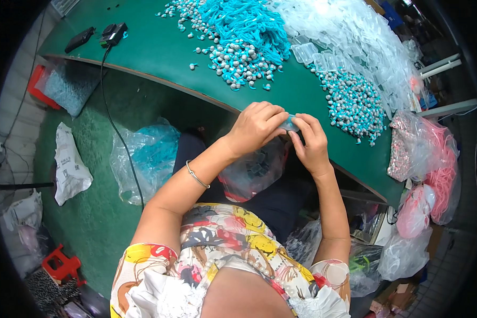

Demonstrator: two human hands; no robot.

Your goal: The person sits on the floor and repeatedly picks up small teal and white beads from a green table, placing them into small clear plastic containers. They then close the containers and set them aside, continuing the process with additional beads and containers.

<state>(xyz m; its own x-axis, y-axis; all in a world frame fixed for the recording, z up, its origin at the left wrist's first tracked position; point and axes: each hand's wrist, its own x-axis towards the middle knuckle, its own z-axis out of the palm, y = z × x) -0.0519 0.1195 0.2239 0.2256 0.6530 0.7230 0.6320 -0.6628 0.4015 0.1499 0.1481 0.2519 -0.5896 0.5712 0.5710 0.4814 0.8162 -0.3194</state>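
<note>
My left hand (257, 124) and my right hand (311, 139) meet just off the near edge of the green table (159, 58). Between them they pinch a small clear plastic case (290, 125) with something blue showing in it; the fingers cover much of it. Beyond my hands lies a heap of small silver-and-blue earbud-like pieces (241, 63). Behind that heap is a pile of blue cords (249, 26). To the right, a second heap of silver-and-blue pieces (355, 103) borders a large mound of clear plastic cases (344, 37).
Below my hands, a clear bag (257, 172) holds small cases. A bag with blue contents (151, 153) and a white sack (71, 164) are on the floor. A black cable (114, 119) hangs off the table. Bags of pink cords (440, 169) are at the right.
</note>
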